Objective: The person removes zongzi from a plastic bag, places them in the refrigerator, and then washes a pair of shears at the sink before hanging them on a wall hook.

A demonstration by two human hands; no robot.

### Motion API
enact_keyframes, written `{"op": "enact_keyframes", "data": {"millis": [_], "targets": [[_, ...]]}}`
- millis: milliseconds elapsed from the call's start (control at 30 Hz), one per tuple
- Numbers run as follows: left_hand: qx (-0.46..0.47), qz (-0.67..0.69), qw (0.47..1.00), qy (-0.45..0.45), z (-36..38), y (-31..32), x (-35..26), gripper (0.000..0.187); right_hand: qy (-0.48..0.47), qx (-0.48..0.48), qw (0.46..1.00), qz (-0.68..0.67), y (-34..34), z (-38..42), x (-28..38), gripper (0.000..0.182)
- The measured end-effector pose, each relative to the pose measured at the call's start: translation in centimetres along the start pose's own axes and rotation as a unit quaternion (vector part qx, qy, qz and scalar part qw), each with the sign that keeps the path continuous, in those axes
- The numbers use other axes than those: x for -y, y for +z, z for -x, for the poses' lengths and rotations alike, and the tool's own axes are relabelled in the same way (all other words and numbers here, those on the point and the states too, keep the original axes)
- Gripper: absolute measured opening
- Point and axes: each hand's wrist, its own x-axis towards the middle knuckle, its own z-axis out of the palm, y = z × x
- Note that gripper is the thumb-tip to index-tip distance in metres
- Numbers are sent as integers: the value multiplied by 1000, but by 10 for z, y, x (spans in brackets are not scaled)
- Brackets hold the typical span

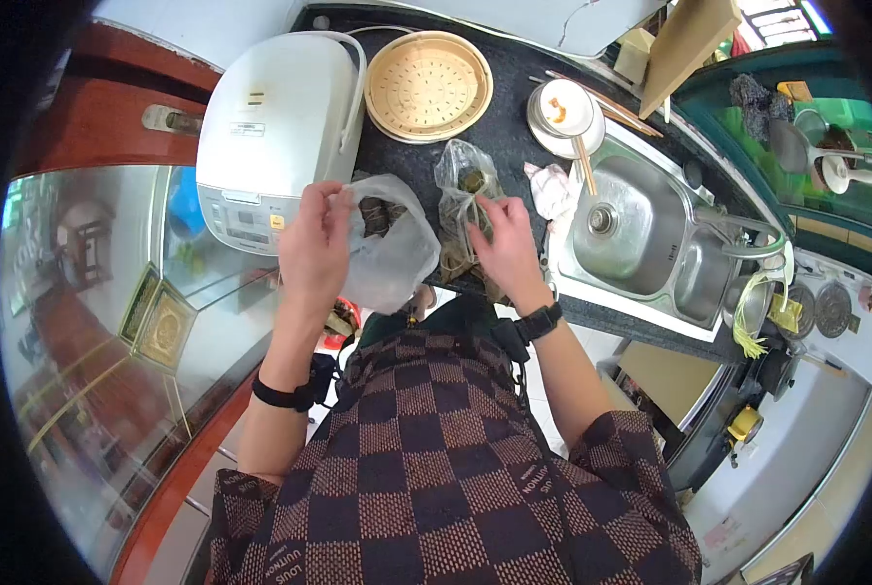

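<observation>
The left hand [321, 239] is pinching the rim of a see-through plastic bag [397, 258], and dark wrapped bundles [375, 216] are showing in it. The right hand [507, 246] is touching a second plastic bag [463, 168] with bent fingers; I cannot tell how tightly. That bag is lying just left of the right hand, the nearer one, its long side pointing away from the body. Dark countertop [397, 159] is showing up toward the steamer basket [431, 83]. The rice cooker [280, 107] is crowding the left side.
</observation>
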Motion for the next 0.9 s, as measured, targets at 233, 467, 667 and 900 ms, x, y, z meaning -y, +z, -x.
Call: {"op": "enact_keyframes", "data": {"millis": [233,467,667,900], "targets": [[-1,95,995,-7,5,0,-15,26,28,17,992,120,37,8,-6,30],[-24,73,996,-39,7,-12,-21,43,-98,40,992,71,16,2,-10,25],[-54,61,997,-10,16,-16,-18,54,-75,135,984,93,13,2,-9,23],[-78,48,990,-106,34,-25,-17,61,33,117,992,41,2,-3,4,21]]}}
